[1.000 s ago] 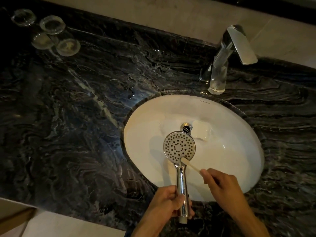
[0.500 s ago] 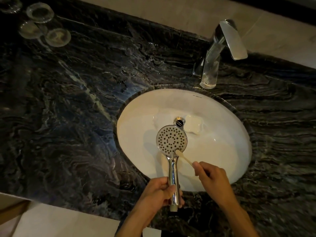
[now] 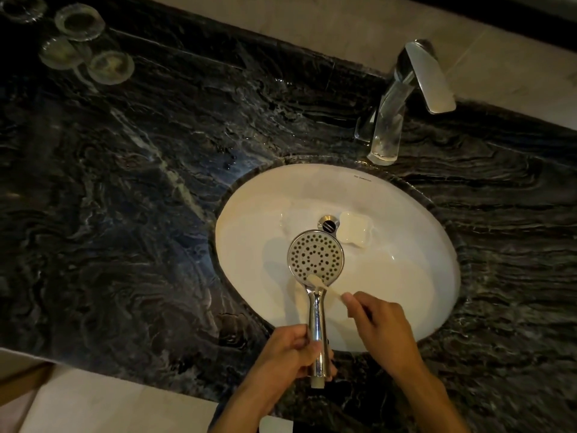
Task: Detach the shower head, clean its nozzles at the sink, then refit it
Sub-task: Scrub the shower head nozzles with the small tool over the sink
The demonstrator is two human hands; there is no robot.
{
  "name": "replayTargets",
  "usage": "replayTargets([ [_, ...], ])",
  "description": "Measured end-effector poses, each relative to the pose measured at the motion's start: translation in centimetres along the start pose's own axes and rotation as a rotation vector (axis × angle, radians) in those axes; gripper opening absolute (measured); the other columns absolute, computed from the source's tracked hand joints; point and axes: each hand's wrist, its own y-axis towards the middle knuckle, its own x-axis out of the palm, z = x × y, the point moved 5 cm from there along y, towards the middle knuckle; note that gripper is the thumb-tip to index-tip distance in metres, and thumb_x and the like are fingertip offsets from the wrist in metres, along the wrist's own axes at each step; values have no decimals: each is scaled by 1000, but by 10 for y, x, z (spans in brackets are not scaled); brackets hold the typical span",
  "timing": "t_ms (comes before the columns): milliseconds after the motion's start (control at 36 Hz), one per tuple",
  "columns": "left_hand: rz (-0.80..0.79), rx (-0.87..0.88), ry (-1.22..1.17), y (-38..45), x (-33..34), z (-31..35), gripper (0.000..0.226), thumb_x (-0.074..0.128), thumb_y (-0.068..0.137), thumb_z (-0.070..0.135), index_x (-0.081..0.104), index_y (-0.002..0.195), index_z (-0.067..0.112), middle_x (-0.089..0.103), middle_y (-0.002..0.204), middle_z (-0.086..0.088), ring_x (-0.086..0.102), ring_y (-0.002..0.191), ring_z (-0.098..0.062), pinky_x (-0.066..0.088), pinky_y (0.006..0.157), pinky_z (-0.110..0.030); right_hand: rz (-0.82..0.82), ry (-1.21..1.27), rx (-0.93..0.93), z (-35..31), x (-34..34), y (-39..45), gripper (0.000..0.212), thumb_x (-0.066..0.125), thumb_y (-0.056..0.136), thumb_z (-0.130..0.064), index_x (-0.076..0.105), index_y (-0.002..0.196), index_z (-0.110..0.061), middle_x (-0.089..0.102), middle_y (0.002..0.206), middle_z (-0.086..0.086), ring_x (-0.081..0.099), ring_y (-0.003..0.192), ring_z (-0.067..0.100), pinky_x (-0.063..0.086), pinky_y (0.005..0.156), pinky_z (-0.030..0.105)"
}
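A chrome shower head [image 3: 315, 257] is held over the white oval sink [image 3: 415, 232], its round nozzle face turned up. My left hand [image 3: 292, 354] grips the lower end of its handle. My right hand [image 3: 379, 326] pinches a pale toothbrush [image 3: 321, 284], whose bristle end rests on the near rim of the nozzle face. The shower head is free of any hose.
A white soap bar [image 3: 356, 229] lies in the basin beside the chrome drain [image 3: 328, 225]. The chrome tap [image 3: 402, 98] stands behind the sink, no water running. Several upturned glasses [image 3: 109, 67] sit at the far left of the black marble counter [image 3: 125, 198].
The toothbrush tip has slid a little leftward along the lower edge of the nozzle face. Both hands keep their hold; the view has shifted slightly.
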Motion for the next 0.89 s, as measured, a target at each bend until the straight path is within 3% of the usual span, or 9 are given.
replayTargets([
  [194,-16,2,-33,1,-1,-3,11,60,94,6,69,97,2,74,87,-17,73,83,-36,59,76,-40,179,0,37,1,-35,37,46,42,98,-54,60,66,-26,51,47,-8,51,46,6,35,49,24],
  [306,-16,11,-30,1,-1,-2,11,60,95,7,69,97,1,74,87,-18,72,83,-36,59,79,-43,75,-38,9,-5,-29,41,49,37,94,-62,57,66,-27,49,47,-11,49,47,4,36,49,25],
  [417,-9,9,-29,1,-1,-1,13,60,96,6,67,100,-4,73,87,-19,72,81,-35,59,79,-43,-139,-221,-122,-10,-7,24,64,20,89,-75,54,68,-25,55,54,-7,55,52,8,42,52,28],
  [556,-23,4,-57,2,-1,-1,17,62,94,7,65,104,-6,73,88,-19,73,81,-34,59,78,-43,-129,-332,-140,-11,-7,29,69,13,83,-81,53,63,-28,50,51,-9,52,52,8,31,48,23],
  [667,-28,24,-45,3,-2,-3,9,62,93,9,70,95,4,74,87,-20,72,83,-36,59,83,-47,-161,-347,-148,-18,-7,34,63,14,83,-80,37,53,-28,43,47,-7,45,47,7,27,47,24],
  [806,-42,39,-48,2,-1,-3,9,66,89,10,69,95,5,74,88,-18,72,81,-35,60,78,-45,-134,-373,-152,-18,-17,26,70,16,85,-79,57,65,-25,57,54,-6,56,56,12,45,53,30],
  [889,-35,33,-47,1,-1,-3,8,63,93,8,67,97,2,74,89,-18,73,81,-34,60,79,-44,-168,-302,-144,-18,-19,18,69,21,86,-77,61,69,-23,58,55,-6,56,55,10,48,55,32],
])
